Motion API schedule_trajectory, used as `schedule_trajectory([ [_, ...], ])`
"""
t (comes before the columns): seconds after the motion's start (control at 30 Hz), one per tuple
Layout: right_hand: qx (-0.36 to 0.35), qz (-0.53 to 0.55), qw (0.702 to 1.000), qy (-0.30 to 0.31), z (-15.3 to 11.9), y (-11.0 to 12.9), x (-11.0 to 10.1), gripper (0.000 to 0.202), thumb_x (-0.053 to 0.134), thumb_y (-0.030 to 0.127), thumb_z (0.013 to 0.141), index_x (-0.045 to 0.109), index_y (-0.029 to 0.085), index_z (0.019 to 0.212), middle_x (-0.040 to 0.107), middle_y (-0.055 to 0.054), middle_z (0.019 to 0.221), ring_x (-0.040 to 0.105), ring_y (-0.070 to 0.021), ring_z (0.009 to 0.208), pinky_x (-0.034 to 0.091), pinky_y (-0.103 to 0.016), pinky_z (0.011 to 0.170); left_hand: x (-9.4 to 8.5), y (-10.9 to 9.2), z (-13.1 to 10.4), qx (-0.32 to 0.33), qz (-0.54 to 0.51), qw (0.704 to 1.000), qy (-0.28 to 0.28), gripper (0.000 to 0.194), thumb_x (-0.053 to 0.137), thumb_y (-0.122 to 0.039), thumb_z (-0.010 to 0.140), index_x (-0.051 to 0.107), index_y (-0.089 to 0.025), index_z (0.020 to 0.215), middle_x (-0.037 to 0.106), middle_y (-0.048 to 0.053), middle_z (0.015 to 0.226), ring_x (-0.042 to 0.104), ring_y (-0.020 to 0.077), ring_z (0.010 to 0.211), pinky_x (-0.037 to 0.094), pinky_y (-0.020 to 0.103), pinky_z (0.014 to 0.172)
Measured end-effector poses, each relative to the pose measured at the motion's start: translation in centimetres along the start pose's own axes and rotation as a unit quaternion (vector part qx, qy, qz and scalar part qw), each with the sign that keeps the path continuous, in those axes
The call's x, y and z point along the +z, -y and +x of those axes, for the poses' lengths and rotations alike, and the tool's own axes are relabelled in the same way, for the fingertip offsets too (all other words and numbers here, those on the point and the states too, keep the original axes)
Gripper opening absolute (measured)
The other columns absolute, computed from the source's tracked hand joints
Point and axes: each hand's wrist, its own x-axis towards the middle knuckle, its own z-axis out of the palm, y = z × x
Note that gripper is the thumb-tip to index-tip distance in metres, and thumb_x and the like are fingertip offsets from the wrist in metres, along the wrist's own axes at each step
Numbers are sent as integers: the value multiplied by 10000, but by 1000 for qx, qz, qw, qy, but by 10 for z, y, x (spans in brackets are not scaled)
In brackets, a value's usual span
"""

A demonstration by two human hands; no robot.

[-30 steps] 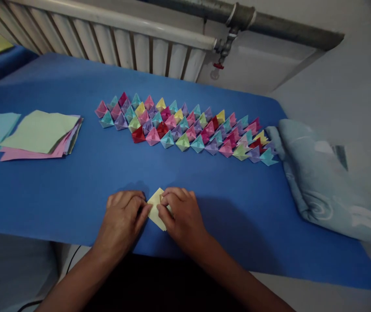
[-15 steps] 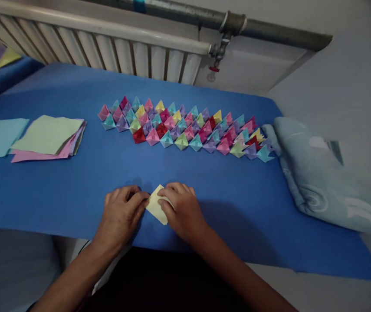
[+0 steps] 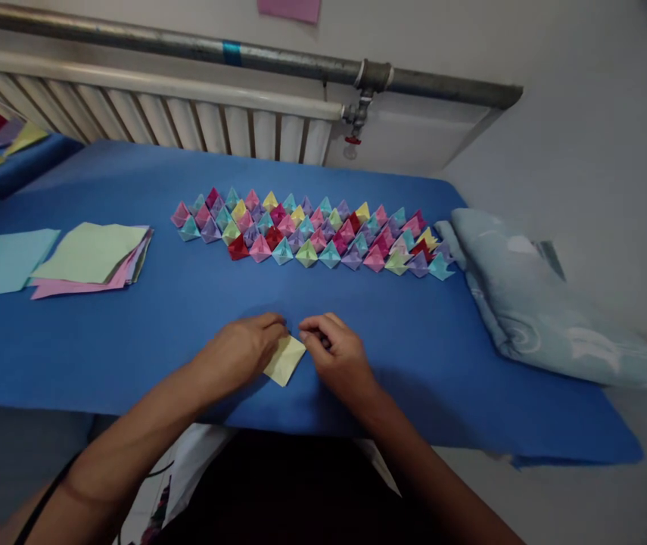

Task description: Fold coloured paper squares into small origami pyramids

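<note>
A small pale-yellow folded paper [image 3: 285, 362] lies on the blue-covered table close to my body, one corner pointing toward me. My left hand [image 3: 247, 344] covers its upper left side, fingers bent and gripping that edge. At the paper's right corner is my right hand [image 3: 337, 356], its thumb and forefinger pinched together on the edge. The fingertips of both hands partly hide the paper's far edge. Beyond them, several rows of folded paper boats [image 3: 306, 253] in pink, blue, purple, green, yellow and red stand packed together.
A stack of coloured paper sheets [image 3: 88, 250] lies at the left, beside light-blue sheets [image 3: 2, 261]. On the right rests a folded blue-grey blanket [image 3: 539, 303]. A radiator [image 3: 209, 125] and pipe [image 3: 300, 64] run behind the blue table [image 3: 187, 341].
My left hand has moved right onto the paper, and my right hand has drawn back from its face to the right corner. The view has tilted up slightly.
</note>
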Motion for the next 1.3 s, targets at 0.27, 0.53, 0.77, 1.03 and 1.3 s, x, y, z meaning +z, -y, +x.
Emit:
schedule_trajectory([
  [0.27, -12, 12, 1000, -22, -13, -4, -13, 140, 519, 152, 838, 647, 206, 845, 642, -35, 855, 589, -153, 762, 464, -277, 706, -33, 11, 38, -143, -34, 973, 180, 192, 655, -208, 658, 639, -209, 850, 594, -22, 709, 533, 158, 670, 376, 269, 639],
  [0.53, 3, 41, 999, -24, -15, -2, -15, 124, 532, 156, 844, 641, 212, 863, 633, -29, 863, 581, -145, 750, 472, -269, 698, -19, 0, 13, -209, -71, 966, 132, 32, 535, -182, 750, 522, -201, 729, 527, -40, 636, 478, 119, 578, 322, 236, 551],
  [0.77, 19, 35, 999, -5, -21, 3, -19, 116, 543, 199, 854, 637, 211, 921, 626, -32, 886, 576, -141, 737, 474, -264, 667, 2, -7, -15, -235, -134, 963, 3, 159, 571, -197, 756, 553, -214, 913, 595, -6, 800, 563, 152, 715, 415, 260, 646],
  [1.03, -21, -157, 981, 116, -27, 18, -11, 53, 649, 189, 777, 613, 183, 739, 638, -73, 913, 571, -222, 887, 453, -376, 803, 11, -7, -23, -209, -143, 965, -69, 145, 553, -212, 778, 591, -208, 918, 622, 9, 828, 588, 160, 735, 469, 290, 666],
  [1.3, 49, -42, 989, 132, -19, 30, -14, 145, 537, 117, 788, 503, 203, 677, 536, 42, 634, 477, -108, 580, 348, -232, 553, -14, -12, -20, -197, -364, 910, 11, 344, 599, -403, 799, 592, -195, 1074, 665, 30, 909, 622, 179, 804, 503, 298, 682],
])
